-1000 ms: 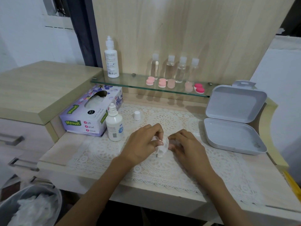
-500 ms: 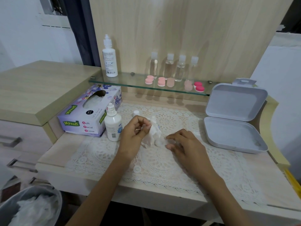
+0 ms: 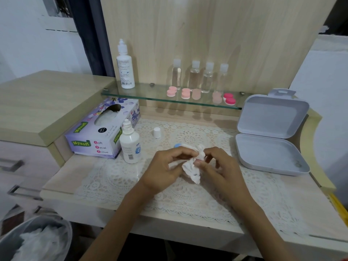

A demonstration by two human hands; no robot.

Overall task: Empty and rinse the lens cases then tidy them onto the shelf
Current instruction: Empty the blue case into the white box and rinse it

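My left hand (image 3: 165,166) and my right hand (image 3: 220,164) meet over the lace mat and both pinch a crumpled white tissue (image 3: 194,168). A small lens case (image 3: 178,146) with a blue cap pokes out above my left fingers, mostly hidden by the tissue. I cannot tell which hand holds the case. On the glass shelf (image 3: 143,96) sit several pink lens cases (image 3: 171,91) and a red-pink one (image 3: 229,98).
An uncapped solution bottle (image 3: 130,144) stands beside the tissue box (image 3: 102,129), its white cap (image 3: 156,132) behind it. A grey box (image 3: 271,136) lies open at right. Several clear bottles (image 3: 194,75) and a tall white bottle (image 3: 125,66) stand on the shelf. A bin (image 3: 35,240) is lower left.
The left hand had lifted the tissue away to the left; now both hands have come together again and work the tissue around the case. The blue cap has come into sight.
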